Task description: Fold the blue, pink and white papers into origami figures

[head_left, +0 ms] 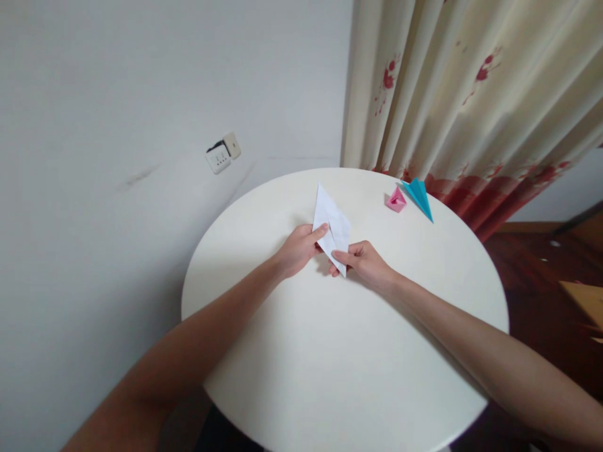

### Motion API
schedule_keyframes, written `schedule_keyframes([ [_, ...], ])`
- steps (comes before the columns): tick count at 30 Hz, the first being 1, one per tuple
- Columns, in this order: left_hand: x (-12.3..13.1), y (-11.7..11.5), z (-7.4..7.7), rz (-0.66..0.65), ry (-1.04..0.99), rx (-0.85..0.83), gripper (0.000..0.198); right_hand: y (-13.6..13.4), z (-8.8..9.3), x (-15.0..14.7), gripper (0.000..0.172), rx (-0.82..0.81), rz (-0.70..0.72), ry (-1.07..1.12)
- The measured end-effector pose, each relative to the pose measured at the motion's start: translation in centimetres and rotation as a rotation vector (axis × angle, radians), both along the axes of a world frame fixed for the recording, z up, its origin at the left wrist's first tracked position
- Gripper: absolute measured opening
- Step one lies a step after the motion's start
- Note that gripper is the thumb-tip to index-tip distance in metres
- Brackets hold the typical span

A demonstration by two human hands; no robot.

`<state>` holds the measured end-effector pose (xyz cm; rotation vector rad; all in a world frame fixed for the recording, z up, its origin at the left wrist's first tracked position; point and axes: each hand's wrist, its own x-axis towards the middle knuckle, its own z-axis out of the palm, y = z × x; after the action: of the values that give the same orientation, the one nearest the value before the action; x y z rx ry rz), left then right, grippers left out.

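A folded sheet of white paper [333, 218], shaped like a long diamond with a slit down its middle, is held between both hands above the table. My left hand [301, 248] grips its left edge, thumb lying on top near the slit and fingers behind. Lower down, my right hand [362, 258] pinches the paper close to its bottom tip. The right thumb presses on the front, and some fingertips show beneath the paper. Its upper point sticks out free, away from me.
The round white table [330, 351] stands against a white wall. Toward its far right lie a small pink folded-paper piece [396, 200] and a blue paper plane [420, 198]. A patterned curtain [447, 94] hangs behind. On the wall is a power socket [218, 159].
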<state>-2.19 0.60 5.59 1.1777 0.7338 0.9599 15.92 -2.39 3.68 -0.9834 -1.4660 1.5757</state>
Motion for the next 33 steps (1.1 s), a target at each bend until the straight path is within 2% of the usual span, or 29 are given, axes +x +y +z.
schedule_keyframes([
  [6,0.3,-0.1,-0.6,-0.04,0.022,-0.006,0.041,0.4,-0.3,0.2,0.061,0.05,-0.094,-0.019],
  [11,0.6,-0.3,-0.8,0.066,0.046,-0.033,0.04,0.6,-1.0,0.1,0.065,0.075,-0.089,-0.11],
  [15,0.7,-0.1,-1.2,0.112,0.036,-0.032,0.04,0.8,-1.1,0.1,0.058,0.198,-0.237,-0.191],
  [19,0.6,0.2,-1.4,0.102,0.065,-0.032,0.04,1.1,-0.5,0.4,0.044,0.307,-0.382,-0.175],
  [22,0.5,0.2,-1.3,0.088,0.082,-0.043,0.043,1.3,-0.3,0.7,0.035,0.367,-0.414,-0.135],
  [27,0.4,0.1,-1.3,0.056,0.113,-0.06,0.046,1.5,-0.3,1.0,0.028,0.314,-0.39,-0.092],
  [30,0.5,0.2,-1.4,0.087,0.082,-0.028,0.049,1.7,-0.3,1.2,0.028,0.238,-0.443,-0.035],
  [33,0.7,0.2,-1.5,0.142,0.088,0.032,0.047,1.7,0.0,1.3,0.031,0.19,-0.435,-0.001],
])
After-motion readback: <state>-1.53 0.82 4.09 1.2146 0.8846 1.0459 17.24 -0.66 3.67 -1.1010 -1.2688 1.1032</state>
